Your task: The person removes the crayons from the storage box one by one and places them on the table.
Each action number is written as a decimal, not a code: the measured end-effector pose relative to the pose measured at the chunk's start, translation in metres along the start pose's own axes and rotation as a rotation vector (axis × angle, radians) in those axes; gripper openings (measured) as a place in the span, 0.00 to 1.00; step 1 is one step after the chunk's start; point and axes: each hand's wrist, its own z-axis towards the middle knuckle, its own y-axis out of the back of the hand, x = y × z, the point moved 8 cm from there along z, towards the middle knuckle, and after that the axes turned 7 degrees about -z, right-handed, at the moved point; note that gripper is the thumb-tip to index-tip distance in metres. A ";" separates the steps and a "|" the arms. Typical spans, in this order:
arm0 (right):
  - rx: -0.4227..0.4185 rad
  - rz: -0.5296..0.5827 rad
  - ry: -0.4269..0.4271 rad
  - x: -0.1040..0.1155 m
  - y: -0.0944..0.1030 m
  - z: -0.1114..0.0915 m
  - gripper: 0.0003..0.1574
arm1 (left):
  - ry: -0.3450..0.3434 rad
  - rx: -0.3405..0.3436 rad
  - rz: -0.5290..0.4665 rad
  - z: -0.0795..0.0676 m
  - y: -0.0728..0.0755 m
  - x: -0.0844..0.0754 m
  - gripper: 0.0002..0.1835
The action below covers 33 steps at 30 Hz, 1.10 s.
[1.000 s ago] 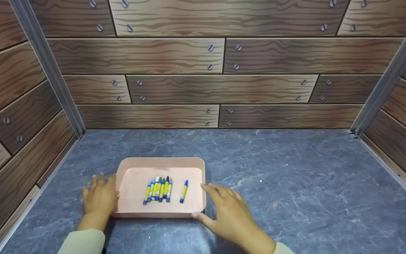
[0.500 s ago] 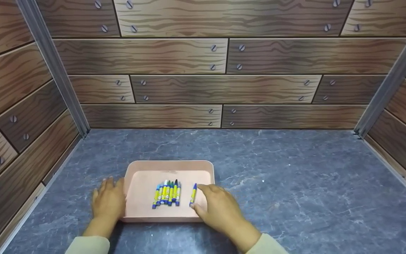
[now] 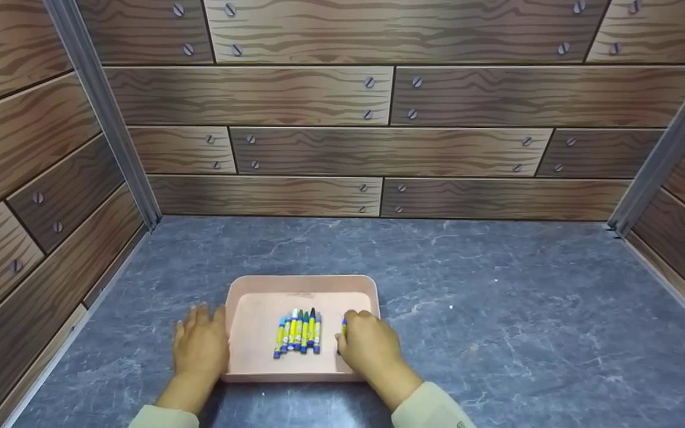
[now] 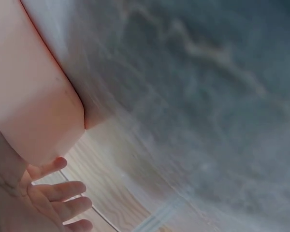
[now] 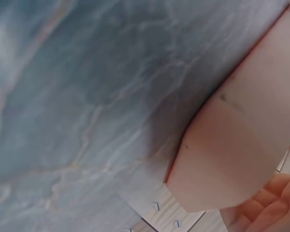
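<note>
A shallow pink tray [image 3: 247,333] sits on the table. Inside it, several crayons [image 3: 298,333] with yellow wrappers and blue ends lie side by side in a row. My right hand [image 3: 372,345] reaches over the tray's right wall and pinches a single blue crayon [image 3: 344,326], mostly covered by the fingers. At the left wall, my left hand [image 3: 201,345] rests with its fingers extended. The left wrist view has the tray's outer wall [image 4: 38,92] beside the spread fingers [image 4: 67,191]. In the right wrist view, the wall [image 5: 237,140] hides part of the curled right hand [image 5: 270,208].
The tabletop [image 3: 497,321] is dark blue-grey with a marble pattern. Wood-print panels [image 3: 307,148] stand at the back and both sides, with grey metal strips [image 3: 101,113] at the corners.
My right hand has moved from the tray's right edge to the lone blue crayon and closed its fingers on it. The left hand stays at the left wall. The whole view has shifted slightly.
</note>
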 end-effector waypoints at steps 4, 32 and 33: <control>0.025 -0.043 -0.028 -0.002 -0.007 0.002 0.17 | -0.001 -0.005 0.024 -0.002 0.000 -0.003 0.20; -0.009 0.131 -0.034 -0.016 0.000 0.001 0.12 | 0.051 0.052 -0.068 0.000 -0.006 0.010 0.26; -0.007 0.154 -0.032 -0.017 0.003 0.001 0.15 | 0.056 0.059 -0.074 0.000 -0.006 0.011 0.26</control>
